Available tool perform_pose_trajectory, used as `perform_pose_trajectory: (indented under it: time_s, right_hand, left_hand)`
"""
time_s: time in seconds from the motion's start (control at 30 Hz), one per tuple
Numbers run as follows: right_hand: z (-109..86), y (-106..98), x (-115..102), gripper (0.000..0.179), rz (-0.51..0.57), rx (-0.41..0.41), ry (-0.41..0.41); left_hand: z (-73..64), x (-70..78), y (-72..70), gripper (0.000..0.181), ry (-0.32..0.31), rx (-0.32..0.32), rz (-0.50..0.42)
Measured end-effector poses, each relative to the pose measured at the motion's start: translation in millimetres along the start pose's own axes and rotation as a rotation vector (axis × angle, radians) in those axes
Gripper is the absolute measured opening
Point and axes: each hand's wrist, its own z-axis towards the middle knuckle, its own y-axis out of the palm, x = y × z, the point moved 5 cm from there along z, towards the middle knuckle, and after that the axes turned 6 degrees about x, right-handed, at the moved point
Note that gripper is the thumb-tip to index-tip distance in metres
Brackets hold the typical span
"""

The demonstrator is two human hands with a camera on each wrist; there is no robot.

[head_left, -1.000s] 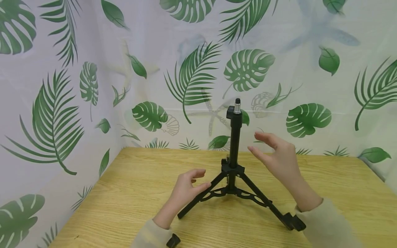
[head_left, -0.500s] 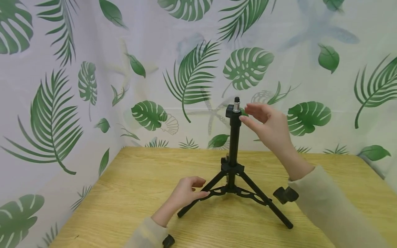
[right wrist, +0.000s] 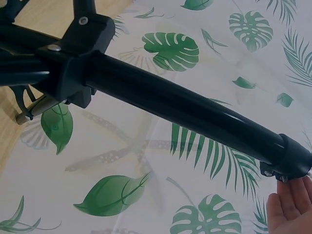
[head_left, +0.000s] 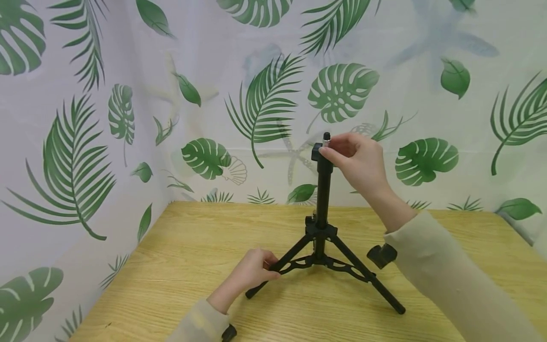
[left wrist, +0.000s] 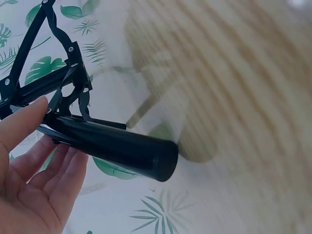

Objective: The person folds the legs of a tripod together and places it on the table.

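A black tripod light stand (head_left: 323, 194) stands upright on the table with its legs spread. My left hand (head_left: 252, 271) holds its left leg; in the left wrist view the thumb lies over the leg (left wrist: 122, 148) and the fingers come under it. At the top, my right hand (head_left: 361, 164) pinches the stand, thumb at the collar and index finger by the metal stud. A black knob (head_left: 316, 152) juts out left of the collar. In the right wrist view the collar (right wrist: 291, 156) rests against the right fingers (right wrist: 287, 200), and the thumb is out of sight.
The stand is on a wood-grain table (head_left: 179, 247). Behind and left hangs a white cloth (head_left: 205, 57) printed with green leaves, close past the table's far edge. A black wrist mount (head_left: 381, 255) sticks out from the right sleeve.
My right hand has risen leftward from beside the column to grasp the stand's top. My left hand has slid down slightly and closed on the left leg. The stand stays in place.
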Motion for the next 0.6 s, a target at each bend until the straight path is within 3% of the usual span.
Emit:
perform_pose_trajectory:
  time_s: [0.2,0.43,0.6]
  right_hand:
    - [1.2,0.6,-4.2,0.028,-0.040,0.012,-0.037]
    - [2.2,0.8,-10.8,0.031,-0.053,-0.059,-0.030]
    - [1.4,1.7,-11.9,0.030,-0.028,-0.114,0.006]
  left_hand:
    - [-1.3,1.0,0.0,0.016,0.035,0.036,0.093]
    - [-3.0,6.4,-0.4,0.017,0.014,0.087,0.289]
    - [-3.9,8.4,-0.3,0.017,0.027,0.103,0.309]
